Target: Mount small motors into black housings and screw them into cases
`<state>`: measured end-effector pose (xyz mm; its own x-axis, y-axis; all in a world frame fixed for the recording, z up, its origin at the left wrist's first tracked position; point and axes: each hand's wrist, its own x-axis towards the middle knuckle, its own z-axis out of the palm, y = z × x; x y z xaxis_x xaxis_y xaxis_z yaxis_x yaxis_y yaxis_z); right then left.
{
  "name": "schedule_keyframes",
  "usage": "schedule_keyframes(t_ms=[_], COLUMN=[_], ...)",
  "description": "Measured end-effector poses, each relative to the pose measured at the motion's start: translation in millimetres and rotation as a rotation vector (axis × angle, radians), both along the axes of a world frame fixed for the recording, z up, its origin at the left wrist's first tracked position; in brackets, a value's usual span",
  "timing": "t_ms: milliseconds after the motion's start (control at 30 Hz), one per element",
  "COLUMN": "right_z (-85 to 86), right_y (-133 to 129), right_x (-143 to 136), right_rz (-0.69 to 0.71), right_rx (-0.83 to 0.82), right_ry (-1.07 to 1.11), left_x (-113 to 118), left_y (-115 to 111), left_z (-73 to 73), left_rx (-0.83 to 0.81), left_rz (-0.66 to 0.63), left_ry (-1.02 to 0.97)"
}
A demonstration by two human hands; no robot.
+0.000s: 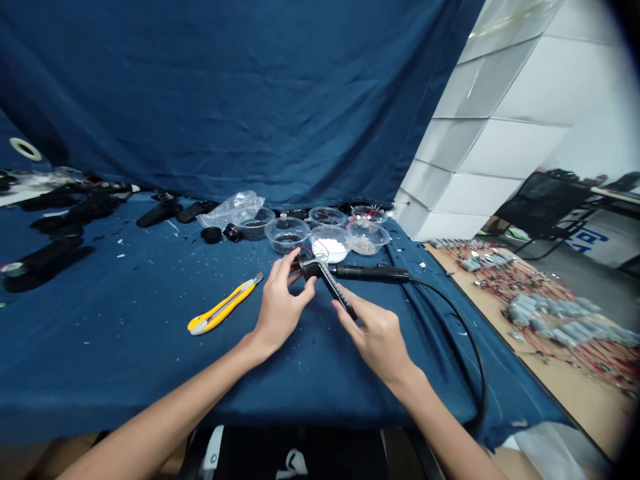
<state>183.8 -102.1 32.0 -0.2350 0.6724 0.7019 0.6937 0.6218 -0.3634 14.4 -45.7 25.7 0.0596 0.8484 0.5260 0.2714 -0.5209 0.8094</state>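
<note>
A black device housing [333, 283], long in the handle with a wider head, is held tilted between my two hands above the table. My left hand [280, 300] grips the head end, thumb and fingers closed round it. My right hand [377, 327] pinches the lower end of the handle. A thin red wire [306, 250] loops out near the head; what lies inside the housing is hard to make out. Just behind it lies a black corded tool [373, 273] that looks like an electric screwdriver. To the left of my left hand rests a yellow utility knife [223, 308].
Clear plastic bowls of small parts, one with white pieces [330, 248], stand at the back. Beside them are a plastic bag [235, 210] and a black round cap [211, 235]. Black housings [45, 260] lie left. On a board [560, 380] at right sit motors with red wires [565, 313].
</note>
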Motion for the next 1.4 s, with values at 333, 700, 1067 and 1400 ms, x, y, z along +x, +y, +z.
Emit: schedule_keyframes(t_ms=[333, 700, 1067, 1400], right_z=[3.3, 15.5, 43.7, 33.9], right_y=[-4, -1, 0, 12], right_x=[0, 15, 41, 36], right_rz=[0.002, 0.018, 0.235, 0.328], right_rx=[-0.038, 0.036, -0.021, -0.045], right_ry=[0.043, -0.002, -0.14, -0.18], left_x=[-8, -21, -69, -67], left_y=[2, -9, -4, -7], left_z=[16.5, 33.9, 74.4, 71.8], left_rx=[0.012, 0.07, -0.327, -0.366], left_rz=[-0.06, 0.051, -0.49, -0.486], left_ry=[0.051, 0.215, 0.336, 0.435])
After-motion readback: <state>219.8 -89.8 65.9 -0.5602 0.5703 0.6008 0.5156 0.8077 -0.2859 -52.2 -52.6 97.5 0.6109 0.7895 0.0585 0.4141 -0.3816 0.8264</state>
